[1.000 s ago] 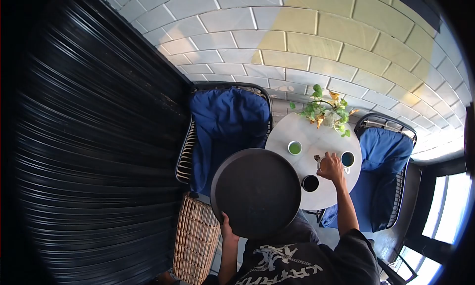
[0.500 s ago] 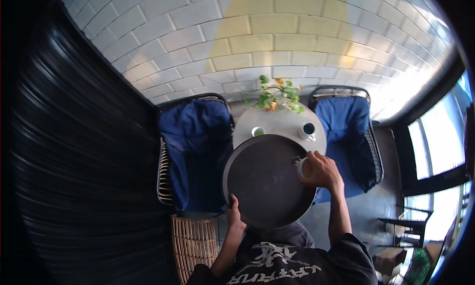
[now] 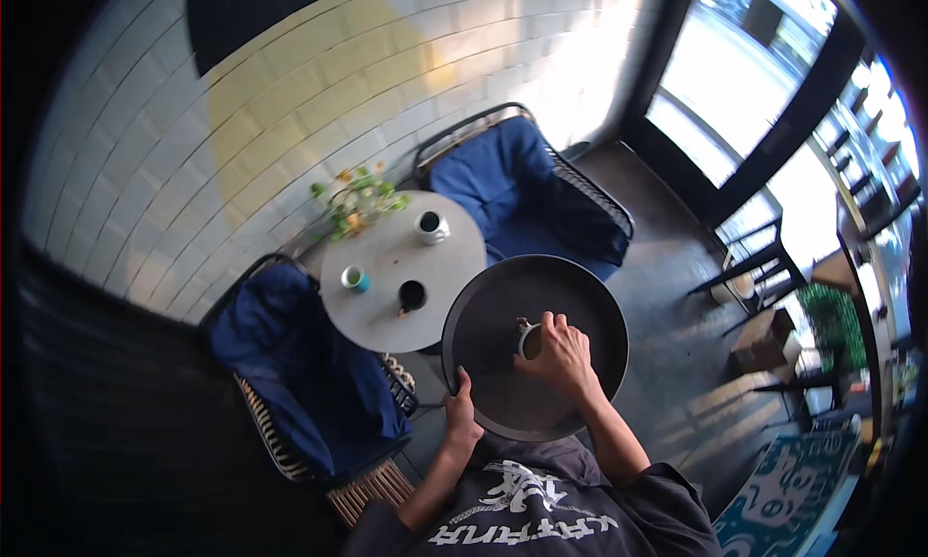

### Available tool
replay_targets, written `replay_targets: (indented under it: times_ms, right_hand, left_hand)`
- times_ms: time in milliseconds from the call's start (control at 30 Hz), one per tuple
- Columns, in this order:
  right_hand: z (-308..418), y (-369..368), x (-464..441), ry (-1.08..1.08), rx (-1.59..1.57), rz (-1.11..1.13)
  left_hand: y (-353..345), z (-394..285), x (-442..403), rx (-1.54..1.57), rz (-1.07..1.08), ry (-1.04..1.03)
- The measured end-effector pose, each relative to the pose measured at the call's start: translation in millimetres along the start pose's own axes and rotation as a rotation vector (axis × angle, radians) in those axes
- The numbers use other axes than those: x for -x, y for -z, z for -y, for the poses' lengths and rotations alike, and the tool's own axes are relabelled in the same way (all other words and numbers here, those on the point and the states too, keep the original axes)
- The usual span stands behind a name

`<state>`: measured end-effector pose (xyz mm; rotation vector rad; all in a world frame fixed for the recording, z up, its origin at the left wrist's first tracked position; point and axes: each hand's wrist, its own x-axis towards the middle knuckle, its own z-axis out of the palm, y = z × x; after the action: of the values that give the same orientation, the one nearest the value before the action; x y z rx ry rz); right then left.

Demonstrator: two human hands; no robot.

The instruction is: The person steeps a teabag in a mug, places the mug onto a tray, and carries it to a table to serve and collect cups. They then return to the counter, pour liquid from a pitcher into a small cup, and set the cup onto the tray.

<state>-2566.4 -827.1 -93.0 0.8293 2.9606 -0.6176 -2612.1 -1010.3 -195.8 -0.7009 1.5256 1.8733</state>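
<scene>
A round dark tray [image 3: 483, 402] is held at its left edge by my left hand [image 3: 463, 414], with the thumb over the rim. Over the middle of the tray, my right hand [image 3: 564, 357] grips a small light cup [image 3: 529, 341] from above. Whether the cup touches the tray cannot be told. Beside the tray, a round pale table [image 3: 387, 333] bears a white cup with dark contents [image 3: 431, 228], a black cup [image 3: 413, 295] and a white and green cup [image 3: 355, 279].
A leafy plant [image 3: 356, 201] stands at the table's wall side. Chairs with blue cushions are at the upper right [image 3: 503, 175] and lower left [image 3: 290, 354] of the table. Dark stools [image 3: 764, 259], a cardboard box [image 3: 764, 342] and a glazed door are at right.
My right hand has carried the light cup from the table to over the tray. My left hand still holds the tray. The view has turned to the right, away from the dark shutter.
</scene>
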Motion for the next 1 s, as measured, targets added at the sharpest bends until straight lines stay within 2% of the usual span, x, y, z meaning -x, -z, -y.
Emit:
replay_targets:
  times_ms: [33, 67, 133, 233, 333, 400, 467, 500, 567, 667, 733, 833, 1000]
  right_hand:
    - [-11.3, 5.8, 8.2, -0.091, -0.031, -0.021]
    - [-22.1, 14.3, 17.0, -0.134, -0.039, -0.046]
    - [-51.5, 22.1, 31.0, -0.244, -0.05, -0.076]
    - [-102.9, 45.6, 56.7, -0.377, -0.074, -0.076]
    - [-163.8, 78.7, 82.7, -0.493, -0.132, -0.041]
    - [-212.6, 96.9, 98.9, -0.582, -0.184, -0.031]
    - [-271.7, 102.2, 122.6, -0.218, -0.061, -0.268]
    - [-300.0, 105.9, 133.6, -0.258, -0.065, -0.284]
    - [-356.1, 120.3, 150.7, -0.187, -0.258, -0.052]
    - [-418.8, 146.2, 176.3, -0.213, -0.359, 0.027]
    - [-455.8, 159.4, 191.2, -0.211, -0.428, 0.043]
    - [-506.8, 167.4, 215.3, -0.323, -0.535, 0.105]
    - [-569.6, 187.5, 255.8, -0.422, -0.643, -0.014]
  left_hand:
    - [-14.1, 3.2, 5.5, -0.098, -0.11, 0.06]
    - [-25.2, 8.4, 8.2, -0.134, -0.081, 0.062]
    - [-43.3, 20.9, 14.9, -0.045, 0.293, -0.003]
    - [-78.5, 57.6, 7.8, -0.186, 0.31, 0.017]
    - [-132.6, 86.9, 35.0, -0.324, 0.361, -0.025]
    - [-166.1, 116.3, 41.9, -0.377, 0.46, -0.03]
    - [-200.4, 144.5, 50.3, -0.441, 0.559, -0.031]
    - [-218.0, 158.9, 59.1, -0.396, 0.628, 0.041]
    - [-250.5, 186.2, 70.9, -0.374, 0.721, 0.126]
    - [-286.8, 233.6, 69.5, -0.412, 0.796, 0.271]
    - [-313.1, 253.1, 74.1, -0.604, 0.676, 0.25]
    - [-362.5, 252.9, 129.3, -0.691, 0.75, 0.182]
    - [-433.9, 282.4, 144.2, -0.715, 0.893, 0.321]
